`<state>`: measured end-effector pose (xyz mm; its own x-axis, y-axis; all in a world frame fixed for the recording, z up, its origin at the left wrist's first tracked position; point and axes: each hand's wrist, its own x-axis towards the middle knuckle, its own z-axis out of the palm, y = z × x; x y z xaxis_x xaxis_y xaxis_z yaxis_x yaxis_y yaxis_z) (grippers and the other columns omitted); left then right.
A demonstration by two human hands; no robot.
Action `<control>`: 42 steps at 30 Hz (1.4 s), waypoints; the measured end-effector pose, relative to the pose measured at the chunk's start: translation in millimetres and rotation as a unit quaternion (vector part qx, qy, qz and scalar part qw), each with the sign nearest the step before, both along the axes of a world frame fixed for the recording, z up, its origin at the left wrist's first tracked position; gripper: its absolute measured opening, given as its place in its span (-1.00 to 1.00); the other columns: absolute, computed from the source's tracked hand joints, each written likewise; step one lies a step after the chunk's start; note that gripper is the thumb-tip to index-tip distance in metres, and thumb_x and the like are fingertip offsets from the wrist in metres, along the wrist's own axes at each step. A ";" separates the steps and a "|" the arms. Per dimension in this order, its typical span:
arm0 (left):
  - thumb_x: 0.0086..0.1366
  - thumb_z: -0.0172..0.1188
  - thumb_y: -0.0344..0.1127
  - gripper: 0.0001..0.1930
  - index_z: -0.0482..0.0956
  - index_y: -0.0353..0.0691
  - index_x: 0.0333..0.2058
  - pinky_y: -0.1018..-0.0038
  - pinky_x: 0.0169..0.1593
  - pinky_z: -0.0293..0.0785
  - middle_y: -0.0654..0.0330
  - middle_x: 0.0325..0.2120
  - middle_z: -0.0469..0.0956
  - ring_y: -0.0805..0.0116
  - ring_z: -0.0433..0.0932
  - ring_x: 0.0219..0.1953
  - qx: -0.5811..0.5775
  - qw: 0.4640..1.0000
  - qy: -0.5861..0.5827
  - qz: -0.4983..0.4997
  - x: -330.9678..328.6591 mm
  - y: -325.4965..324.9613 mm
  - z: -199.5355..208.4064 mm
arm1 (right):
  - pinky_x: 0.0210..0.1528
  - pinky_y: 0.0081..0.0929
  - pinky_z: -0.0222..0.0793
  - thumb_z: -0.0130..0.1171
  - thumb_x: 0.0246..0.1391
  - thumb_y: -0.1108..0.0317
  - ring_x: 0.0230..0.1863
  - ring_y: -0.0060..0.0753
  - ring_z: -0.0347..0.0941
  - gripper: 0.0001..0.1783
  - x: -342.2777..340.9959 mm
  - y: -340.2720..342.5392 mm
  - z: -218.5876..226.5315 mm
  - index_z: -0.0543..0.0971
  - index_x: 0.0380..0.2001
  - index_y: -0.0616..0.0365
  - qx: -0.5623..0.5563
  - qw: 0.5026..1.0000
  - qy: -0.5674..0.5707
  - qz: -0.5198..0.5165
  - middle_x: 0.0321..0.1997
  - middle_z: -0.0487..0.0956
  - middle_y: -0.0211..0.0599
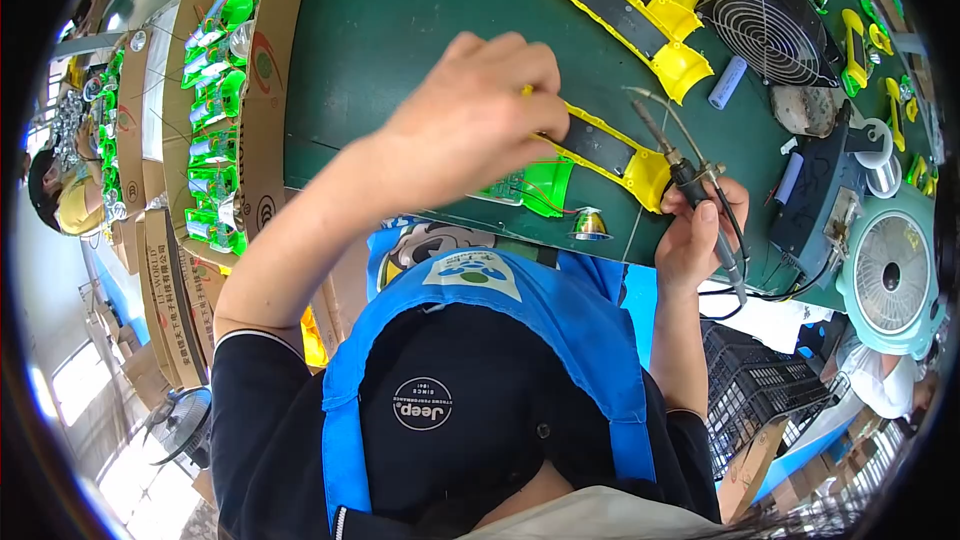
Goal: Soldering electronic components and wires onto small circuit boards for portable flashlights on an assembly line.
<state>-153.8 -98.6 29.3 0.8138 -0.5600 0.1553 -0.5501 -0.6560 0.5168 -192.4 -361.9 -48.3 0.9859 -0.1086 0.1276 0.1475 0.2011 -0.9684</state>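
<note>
Two bare hands over a dark green table [380, 20], with a long yellow plastic shell [606, 152] with a black inset between them. Left hand [480, 110]: fingers curled together over one end of the shell; exact grip hidden, cannot tell. Right hand [695, 240]: fingers clamped around a slim, dark-handled soldering iron [688, 180]. Expect light weight, stiff walls, slight slipperiness; best take hold of the shell's outer rims, away from the iron's tip. Around: a square black fan [765, 25], an open brown cardboard box [268, 90] of green plastic parts [214, 100].
</note>
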 end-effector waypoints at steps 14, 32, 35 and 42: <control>-0.09 0.31 -0.41 -0.83 0.49 -0.13 -0.48 0.35 -0.13 0.33 0.26 -0.52 0.45 0.26 0.46 -0.33 -0.054 0.985 -0.124 0.108 -36.1 -46.4 -35.3 | 0.04 -0.39 0.24 0.00 0.24 0.21 -0.11 -0.37 0.40 -0.62 8.0 55.4 3.7 0.28 -0.03 0.25 0.023 0.999 -0.035 0.030 -0.15 0.43 -0.16; 0.06 0.10 -0.41 -0.93 0.53 -0.23 -0.45 0.30 -0.17 0.34 0.14 -0.51 0.46 0.17 0.48 -0.32 0.115 0.992 -0.017 0.057 -16.4 -47.2 -27.1 | -0.39 -0.62 0.31 0.18 0.01 0.24 -0.56 -0.53 0.43 -0.70 26.5 -31.3 35.8 0.46 -0.35 0.30 -0.137 0.965 0.155 0.164 -0.54 0.51 -0.24; 0.06 0.09 -0.42 -0.94 0.52 -0.23 -0.46 0.31 -0.16 0.34 0.15 -0.52 0.45 0.18 0.48 -0.33 0.123 0.991 -0.011 0.055 -14.8 -47.0 -25.3 | -0.41 -0.63 0.33 0.19 -0.01 0.30 -0.55 -0.52 0.45 -0.72 25.8 -27.0 39.5 0.46 -0.35 0.32 -0.138 0.965 0.157 0.160 -0.55 0.50 -0.28; 0.04 0.10 -0.43 -0.94 0.52 -0.22 -0.47 0.32 -0.17 0.34 0.16 -0.52 0.46 0.19 0.49 -0.33 0.135 0.990 -0.007 0.046 -12.5 -46.7 -23.9 | -0.38 -0.65 0.42 0.17 0.01 0.46 -0.51 -0.57 0.50 -0.79 23.3 -31.2 36.9 0.47 -0.29 0.36 -0.114 0.967 0.158 0.166 -0.43 0.55 -0.27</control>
